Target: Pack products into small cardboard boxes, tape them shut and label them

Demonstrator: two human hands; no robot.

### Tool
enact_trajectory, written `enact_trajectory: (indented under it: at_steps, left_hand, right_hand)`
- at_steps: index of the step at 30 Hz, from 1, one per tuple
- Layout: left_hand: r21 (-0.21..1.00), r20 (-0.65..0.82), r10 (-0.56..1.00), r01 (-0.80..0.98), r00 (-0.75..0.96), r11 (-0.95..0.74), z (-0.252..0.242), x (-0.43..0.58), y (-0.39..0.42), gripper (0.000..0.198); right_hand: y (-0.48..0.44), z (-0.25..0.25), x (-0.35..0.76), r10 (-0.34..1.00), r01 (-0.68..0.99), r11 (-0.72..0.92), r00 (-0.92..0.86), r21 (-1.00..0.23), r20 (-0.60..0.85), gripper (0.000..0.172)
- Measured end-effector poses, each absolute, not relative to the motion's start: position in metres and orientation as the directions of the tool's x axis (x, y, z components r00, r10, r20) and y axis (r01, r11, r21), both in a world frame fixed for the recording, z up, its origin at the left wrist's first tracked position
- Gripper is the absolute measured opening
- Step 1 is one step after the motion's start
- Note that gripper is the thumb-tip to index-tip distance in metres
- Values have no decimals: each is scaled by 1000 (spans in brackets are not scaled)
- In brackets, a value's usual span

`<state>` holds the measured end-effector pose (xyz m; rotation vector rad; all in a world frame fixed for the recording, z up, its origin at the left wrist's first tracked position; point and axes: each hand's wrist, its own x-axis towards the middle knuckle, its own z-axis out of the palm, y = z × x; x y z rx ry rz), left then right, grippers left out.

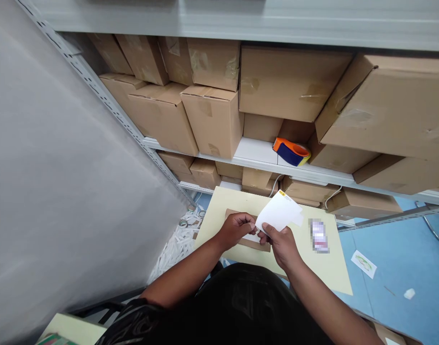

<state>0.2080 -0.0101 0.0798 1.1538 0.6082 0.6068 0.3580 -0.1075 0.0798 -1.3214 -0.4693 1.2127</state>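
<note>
In the head view, the right hand [282,244] grips a white paper [279,211] near its lower edge, thumb on top and fingers beneath. The paper is tilted above the table [217,206], with a small yellow mark at its upper corner. The left hand [238,230] is beside the paper's left corner, fingers curled, thumb toward the index finger; I cannot tell whether they pinch the paper. Below both hands, a piece of cardboard [255,245] lies on the table, partly hidden. A pixelated item [319,235] lies to the right. Beyond the table, boxes [212,120] fill much of the shelf [255,149], beside an orange-and-blue tape dispenser [291,153]. A printed card [364,264] lies on the blue floor [402,239].
</note>
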Motion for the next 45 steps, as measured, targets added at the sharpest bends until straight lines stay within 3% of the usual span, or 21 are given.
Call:
enact_trajectory:
  at_steps: [23,31,33,35,37,39,41,43,45]
  left_hand:
    - [966,-139,701,-59,699,251,67,215,-9,16]
    - [980,-131,724,-22,678,198,56,217,-8,11]
    - [988,-97,751,-30,654,154,55,218,-7,11]
    - [996,-41,778,-40,627,84,54,219,-7,10]
    - [998,38,799,-55,600,-6,54,219,-7,9]
    - [996,93,817,-62,569,-70,52,220,-8,8]
    - [996,94,829,-56,552,-75,50,221,-10,7]
    - [997,78,836,-38,542,-69,47,221,-13,7]
    - [997,77,849,-19,523,-79,44,221,-16,7]
  right_hand:
    - [-108,71,361,860,-399,-208,361,-893,-362,34]
    - [-103,63,359,815,-628,-393,99,-671,-571,33]
    - [-99,55,359,791,-589,-452,84,-670,-606,37]
    - [-97,44,361,771,-464,-441,241,-768,-589,44]
    - [-97,34,364,741,-231,-373,509,-899,-438,61]
    - [-98,29,367,724,21,-283,660,-959,-200,69]
    - [-100,31,368,808,143,-186,585,-972,-69,54]
    - [-101,37,366,909,124,-110,415,-986,-49,37]
    - [-98,43,362,945,61,-106,318,-993,-81,34]
